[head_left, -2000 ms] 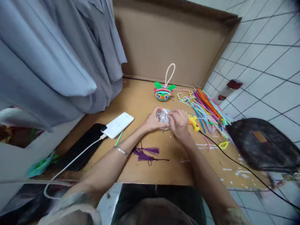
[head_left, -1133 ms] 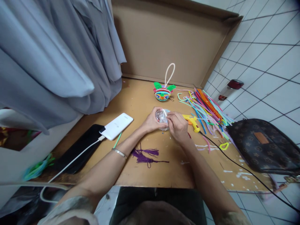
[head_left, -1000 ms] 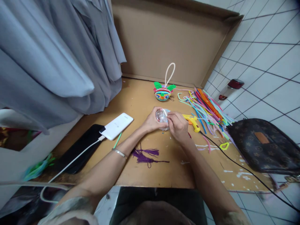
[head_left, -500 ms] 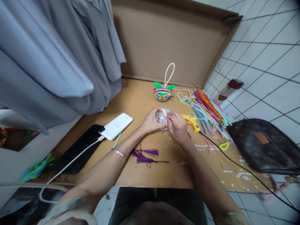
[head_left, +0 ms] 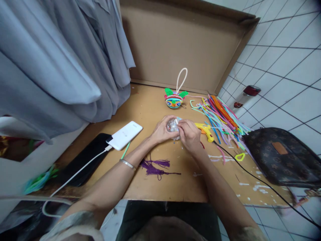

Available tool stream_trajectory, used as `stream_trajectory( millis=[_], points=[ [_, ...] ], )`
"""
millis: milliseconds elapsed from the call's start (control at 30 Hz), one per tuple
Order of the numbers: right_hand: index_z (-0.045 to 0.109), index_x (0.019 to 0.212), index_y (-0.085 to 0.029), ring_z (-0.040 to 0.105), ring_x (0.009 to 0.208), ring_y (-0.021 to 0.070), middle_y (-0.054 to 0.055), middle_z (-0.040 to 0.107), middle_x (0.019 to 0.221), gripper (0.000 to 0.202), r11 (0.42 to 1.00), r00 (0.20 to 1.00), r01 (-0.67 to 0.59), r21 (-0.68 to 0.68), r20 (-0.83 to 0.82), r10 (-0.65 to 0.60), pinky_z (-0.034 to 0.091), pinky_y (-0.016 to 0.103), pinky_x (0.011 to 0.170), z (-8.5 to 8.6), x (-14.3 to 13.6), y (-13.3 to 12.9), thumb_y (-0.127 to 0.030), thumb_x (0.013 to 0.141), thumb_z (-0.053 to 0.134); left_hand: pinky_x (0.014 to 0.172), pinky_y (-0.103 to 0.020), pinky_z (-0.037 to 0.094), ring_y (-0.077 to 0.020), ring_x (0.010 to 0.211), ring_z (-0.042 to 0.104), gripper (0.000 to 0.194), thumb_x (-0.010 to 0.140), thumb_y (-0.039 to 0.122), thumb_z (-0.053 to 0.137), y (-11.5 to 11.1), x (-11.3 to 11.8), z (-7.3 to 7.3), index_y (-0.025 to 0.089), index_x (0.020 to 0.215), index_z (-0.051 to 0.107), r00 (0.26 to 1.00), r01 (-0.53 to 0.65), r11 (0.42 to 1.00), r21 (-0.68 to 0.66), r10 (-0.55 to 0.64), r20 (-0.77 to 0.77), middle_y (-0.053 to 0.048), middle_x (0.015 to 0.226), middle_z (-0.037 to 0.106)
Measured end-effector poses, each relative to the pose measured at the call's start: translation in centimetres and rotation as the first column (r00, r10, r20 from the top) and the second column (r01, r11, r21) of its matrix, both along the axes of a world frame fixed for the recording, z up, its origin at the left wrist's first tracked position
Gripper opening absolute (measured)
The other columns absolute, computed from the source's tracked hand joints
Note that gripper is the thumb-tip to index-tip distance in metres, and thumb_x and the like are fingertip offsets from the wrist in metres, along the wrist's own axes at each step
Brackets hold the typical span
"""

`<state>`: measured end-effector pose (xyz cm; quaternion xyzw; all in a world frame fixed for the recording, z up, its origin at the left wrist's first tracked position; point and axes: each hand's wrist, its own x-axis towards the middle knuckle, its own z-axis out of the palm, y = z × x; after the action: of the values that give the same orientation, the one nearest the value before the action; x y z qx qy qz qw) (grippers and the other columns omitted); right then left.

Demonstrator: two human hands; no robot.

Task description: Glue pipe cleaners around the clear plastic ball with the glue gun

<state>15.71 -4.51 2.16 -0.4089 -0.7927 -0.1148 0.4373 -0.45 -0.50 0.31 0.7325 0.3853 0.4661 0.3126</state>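
Note:
My left hand point(head_left: 162, 130) is wrapped round the left side of a clear plastic ball point(head_left: 171, 125) with small coloured bits showing in or through it. At the ball's right side, the fingers of my right hand point(head_left: 189, 134) are pinched together over a short white strip point(head_left: 177, 122) that lies against the ball. Whether the strip is stuck down I cannot tell. Just right of that hand lies a yellow glue gun point(head_left: 207, 131). Behind the ball sits a finished-looking lion-head ornament point(head_left: 174, 100) with green ears and a white loop.
Purple tassels point(head_left: 157, 167) lie near the table's front. A white power bank point(head_left: 126, 134) with a cable rests by a black phone-like slab point(head_left: 87, 157) at left. Colourful pipe cleaners point(head_left: 223, 117), a brown bag point(head_left: 283, 157) and the glue gun's black cord point(head_left: 240, 164) are at right.
Almost nothing differs. Both hands stay on the clear ball, with at most a slight shift of the fingers.

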Motion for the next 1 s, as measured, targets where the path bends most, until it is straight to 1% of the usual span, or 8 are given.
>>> stream_trajectory(
  millis=[167,433,533,633,733,833,933,1000],
  points=[
    [0.065,0.093,-0.020,0.065,0.092,0.0217,0.009,0.071,0.095,0.018,0.999,1.000,-0.010,0.032,-0.003,0.010,0.052,0.035,0.080,0.1,0.0,0.0,-0.015,0.096,0.049,0.105,-0.042,0.048,-0.0280,0.117,0.062,0.061,0.064,0.028,0.078,0.1,0.0,-0.1,0.020,0.121,0.058,1.000,0.018,1.000,0.004,-0.018,0.006,-0.010,0.126,0.064],
    [0.065,0.093,-0.021,0.064,0.092,0.0220,0.009,0.071,0.096,0.018,1.000,1.000,-0.015,-0.023,-0.019,0.014,0.052,0.037,0.084,0.2,-0.1,-0.1,-0.017,0.096,0.048,0.106,-0.043,0.046,-0.0284,0.118,0.061,0.060,0.063,0.031,0.080,0.3,-0.1,-0.4,0.021,0.119,0.059,0.999,0.037,0.999,-0.001,-0.036,0.036,-0.010,0.127,0.064],
    [0.064,0.096,-0.022,0.064,0.094,0.0214,0.009,0.069,0.098,0.019,0.996,0.993,-0.071,-0.052,-0.095,0.065,0.053,0.037,0.086,0.5,0.0,-0.2,-0.017,0.095,0.046,0.103,-0.041,0.047,-0.0273,0.115,0.061,0.061,0.062,0.035,0.081,0.4,-0.1,-0.3,0.020,0.117,0.058,0.997,0.037,0.999,-0.040,-0.034,0.069,-0.009,0.124,0.064],
    [0.064,0.105,-0.023,0.064,0.100,0.0219,0.008,0.067,0.103,0.023,0.989,0.970,-0.109,-0.098,-0.226,0.084,0.053,0.039,0.089,0.7,0.6,0.0,-0.016,0.090,0.047,0.094,-0.036,0.050,-0.0248,0.107,0.062,0.063,0.061,0.042,0.082,0.6,-0.2,-0.1,0.020,0.115,0.057,0.994,0.006,0.993,-0.115,0.007,0.112,-0.007,0.115,0.066],
    [0.060,0.120,-0.023,0.062,0.108,0.0248,0.010,0.064,0.115,0.037,0.976,0.956,-0.104,-0.191,-0.289,0.045,0.053,0.043,0.093,0.4,1.6,0.4,-0.020,0.083,0.056,0.085,-0.032,0.050,-0.0234,0.107,0.061,0.063,0.061,0.047,0.080,0.9,-0.3,-0.1,0.021,0.113,0.056,0.990,-0.017,0.985,-0.172,0.041,0.134,-0.006,0.111,0.065],
    [0.051,0.134,-0.022,0.060,0.116,0.0274,0.013,0.059,0.127,0.063,0.918,0.957,-0.142,-0.369,-0.288,0.032,0.052,0.046,0.097,-0.3,2.5,1.0,-0.026,0.074,0.068,0.084,-0.030,0.049,-0.0229,0.109,0.061,0.062,0.062,0.048,0.079,1.1,-0.4,-0.2,0.021,0.112,0.055,0.986,-0.007,0.980,-0.199,0.040,0.159,-0.005,0.112,0.065],
    [0.048,0.139,-0.023,0.059,0.120,0.0288,0.014,0.057,0.133,0.077,0.855,0.953,-0.187,-0.483,-0.300,0.038,0.050,0.048,0.101,-1.1,2.7,1.4,-0.030,0.068,0.077,0.083,-0.030,0.048,-0.0219,0.104,0.062,0.061,0.062,0.047,0.079,1.3,-0.4,-0.4,0.021,0.111,0.054,0.981,0.006,0.976,-0.217,0.037,0.193,-0.005,0.108,0.067],
    [0.051,0.137,-0.023,0.059,0.120,0.0290,0.014,0.058,0.132,0.077,0.843,0.951,-0.185,-0.506,-0.309,0.023,0.050,0.048,0.101,-1.4,2.5,1.4,-0.032,0.066,0.079,0.083,-0.030,0.048,-0.0212,0.101,0.062,0.061,0.061,0.048,0.079,1.4,-0.4,-0.5,0.021,0.111,0.055,0.978,0.008,0.975,-0.220,0.038,0.203,-0.005,0.106,0.067]
  ],
)
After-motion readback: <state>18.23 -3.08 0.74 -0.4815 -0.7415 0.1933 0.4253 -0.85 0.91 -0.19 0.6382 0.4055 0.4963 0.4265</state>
